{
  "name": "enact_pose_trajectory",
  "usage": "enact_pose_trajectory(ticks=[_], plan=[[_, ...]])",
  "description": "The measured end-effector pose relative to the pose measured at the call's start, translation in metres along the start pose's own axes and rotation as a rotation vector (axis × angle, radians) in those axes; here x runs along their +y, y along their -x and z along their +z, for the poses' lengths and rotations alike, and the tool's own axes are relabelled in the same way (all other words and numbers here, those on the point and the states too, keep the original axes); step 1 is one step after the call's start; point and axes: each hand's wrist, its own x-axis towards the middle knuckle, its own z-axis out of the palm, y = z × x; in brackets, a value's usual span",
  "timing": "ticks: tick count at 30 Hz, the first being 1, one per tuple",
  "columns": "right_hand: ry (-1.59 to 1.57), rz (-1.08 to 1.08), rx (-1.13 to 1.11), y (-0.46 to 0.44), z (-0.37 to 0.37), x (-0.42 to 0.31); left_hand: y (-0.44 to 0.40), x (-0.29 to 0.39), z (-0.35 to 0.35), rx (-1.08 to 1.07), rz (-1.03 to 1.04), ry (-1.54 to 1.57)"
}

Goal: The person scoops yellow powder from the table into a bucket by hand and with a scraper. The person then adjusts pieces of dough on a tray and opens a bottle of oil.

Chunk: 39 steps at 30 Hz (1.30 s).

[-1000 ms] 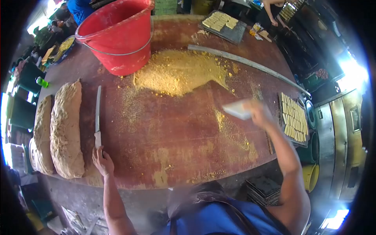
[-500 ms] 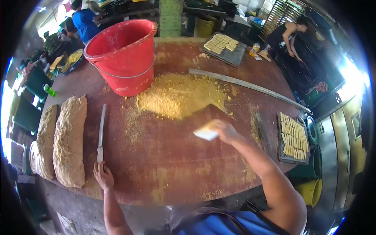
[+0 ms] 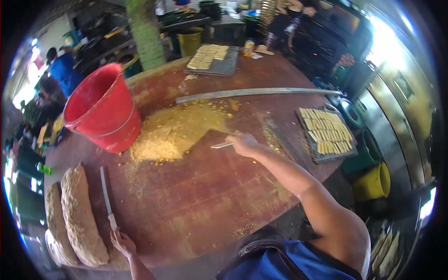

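My right hand (image 3: 243, 144) is closed around a flat, pale dough scraper (image 3: 221, 145), seen nearly edge-on above the table. Just beyond it lies a heap of yellow crumbs (image 3: 161, 140), spread over the wood. My left hand (image 3: 124, 242) rests on the table with its fingers stretched out at the handle end of a long knife (image 3: 107, 196); whether the fingertips touch the handle is hard to make out. Left of the knife lie a large log of dough (image 3: 81, 217) and a narrower dough log (image 3: 58, 228) beside it.
A red bucket (image 3: 105, 112) stands on the table behind the crumbs. A long metal bar (image 3: 256, 93) lies across the far side. Trays of baked sticks sit at the back (image 3: 224, 67) and right (image 3: 326, 133). Other people work beyond the table.
My view has turned to the right and tilted. The scraper in my right hand has gone from showing its flat face to nearly edge-on. My left hand stays by the knife handle.
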Motion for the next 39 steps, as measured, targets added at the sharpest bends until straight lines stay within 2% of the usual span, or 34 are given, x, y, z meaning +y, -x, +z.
enact_pose_trajectory(ticks=[1,3,4,5,7,8,9,10,11,12,13,14,15,17,18,19,20,22,24,26,28,29,30,32,34,36,37,38,39], plan=[[0.004,0.035,0.016,0.018,0.005,0.007,0.000,-0.010,0.007,-0.001,-0.009,-0.031],[-0.021,-0.034,0.076,0.043,0.002,0.003,-0.009,-0.001,0.013,0.008,0.009,-0.060],[-0.022,-0.088,0.264,0.056,-0.009,-0.001,-0.007,0.010,0.016,0.170,0.041,-0.238],[-0.026,-0.086,0.266,0.070,-0.023,0.000,0.003,0.015,0.011,0.326,0.062,-0.426],[-0.399,0.512,-0.113,0.100,-0.073,-0.018,0.001,0.102,-0.051,0.354,0.379,0.053],[-0.291,0.305,0.158,0.115,-0.050,0.005,0.001,0.104,-0.028,0.186,0.318,0.299],[-0.363,0.340,0.063,0.122,-0.050,0.010,0.009,0.150,-0.027,0.288,0.383,0.151],[-0.269,0.134,0.250,0.119,-0.021,0.022,0.009,0.180,0.009,0.197,0.332,0.608],[-0.164,-0.066,0.443,0.115,0.008,0.034,0.016,0.225,0.021,0.001,0.219,0.668],[-0.364,0.076,0.295,0.115,-0.007,0.006,0.024,0.312,-0.020,-0.240,-0.069,0.920],[-0.561,0.219,0.155,0.114,-0.034,-0.034,0.028,0.342,0.019,-0.335,-0.096,1.286],[-0.511,0.007,0.244,0.122,-0.050,-0.059,0.030,0.374,0.059,-0.454,-0.118,1.653],[-0.444,-0.194,0.333,0.128,-0.057,-0.074,0.030,0.407,0.051,-0.493,-0.072,1.657],[-0.460,-0.390,0.294,0.120,-0.014,-0.045,0.046,0.478,0.030,-1.466,-0.232,2.255],[-0.391,0.012,0.075,0.120,-0.025,-0.010,0.034,0.511,0.029,-1.757,0.199,2.299],[-0.337,0.411,-0.148,0.122,-0.040,0.034,0.044,0.524,0.024,-1.636,-0.002,2.241],[-0.204,0.381,-0.310,0.149,-0.082,0.075,0.054,0.546,-0.028,-1.498,-0.180,2.171],[-0.141,0.333,-0.063,0.206,-0.103,0.178,0.065,0.570,-0.076,-1.302,-0.124,2.045],[-0.432,0.504,0.330,0.293,-0.144,0.222,0.087,0.573,-0.053,-0.787,-0.018,1.698],[-0.390,0.612,0.210,0.370,-0.150,0.280,0.111,0.565,-0.011,-0.659,-0.268,1.513],[-0.582,0.583,0.380,0.439,-0.144,0.310,0.160,0.582,-0.003,-0.745,-0.279,1.497],[-0.572,0.601,0.370,0.464,-0.144,0.321,0.186,0.601,0.001,-0.803,-0.285,1.498],[-0.620,0.608,0.428,0.487,-0.143,0.329,0.217,0.639,0.002,-0.766,-0.320,1.510],[-0.674,0.617,0.462,0.524,-0.143,0.343,0.269,0.718,-0.006,-0.986,-0.461,1.593],[-0.726,0.745,0.389,0.548,-0.153,0.368,0.298,0.789,0.013,-1.080,-0.071,1.392],[-0.729,0.773,0.399,0.571,-0.165,0.399,0.314,0.872,-0.002,-1.017,0.547,1.134],[-0.728,0.792,0.425,0.582,-0.170,0.417,0.327,0.913,-0.004,-0.910,0.665,1.016],[-0.720,0.803,0.418,0.595,-0.175,0.436,0.341,0.945,-0.002,-0.943,0.626,0.973],[-0.687,0.848,0.454,0.607,-0.179,0.457,0.351,0.974,-0.005,-0.851,0.784,0.935]])
